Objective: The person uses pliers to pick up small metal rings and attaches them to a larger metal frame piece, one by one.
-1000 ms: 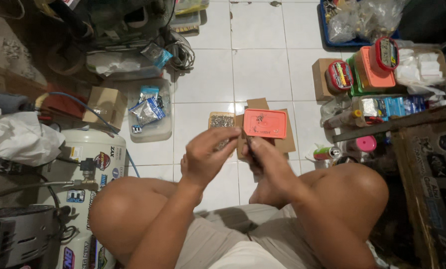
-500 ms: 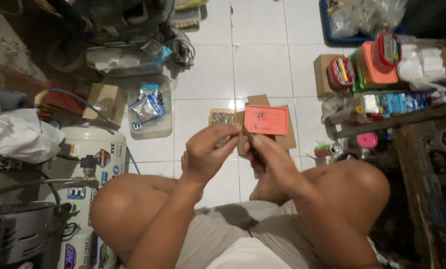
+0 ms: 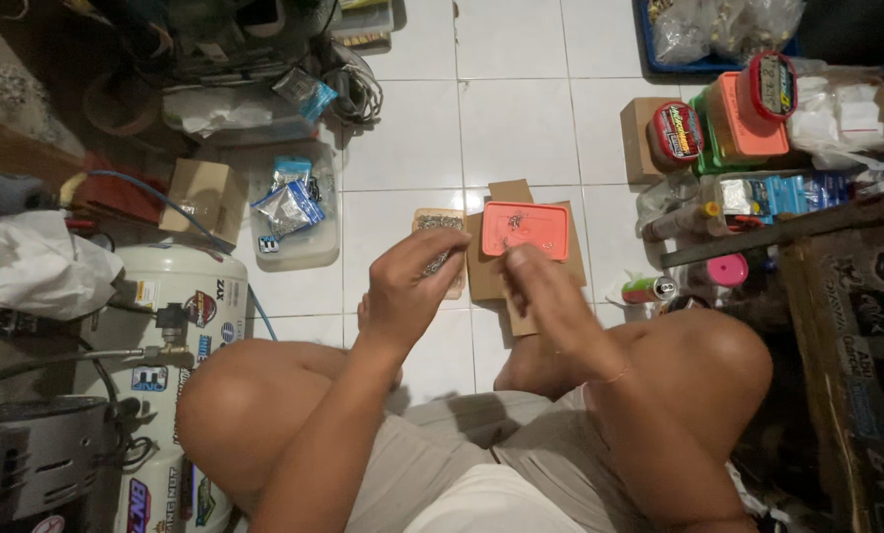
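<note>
1. Small metal parts, too tiny to tell apart, lie in a shallow orange tray point(image 3: 525, 230) on the tiled floor point(image 3: 516, 118), just ahead of the seated person's crossed legs. The tray rests on a piece of brown cardboard point(image 3: 483, 271).
2. Beside the tray, on its left, a second flat card point(image 3: 436, 221) carries a scatter of similar grey bits.
3. The left hand point(image 3: 410, 288) is raised over that card, fingers point(image 3: 440, 247) curled narrow as if pinching something; whether they hold a piece I cannot tell.
4. The right hand point(image 3: 551, 301) hovers just below the tray, blurred. Its fingers look bunched close together, but their grip is not clear either.
5. Judged from this, the step in hand is sorting or picking small pieces between tray and card.
6. The next move calls for a fine pinch and a steady hand, since the parts are tiny and both holders are shallow.
7. A white tank point(image 3: 181, 326) stands at the left; lidded containers point(image 3: 748, 118) crowd the right.
</note>
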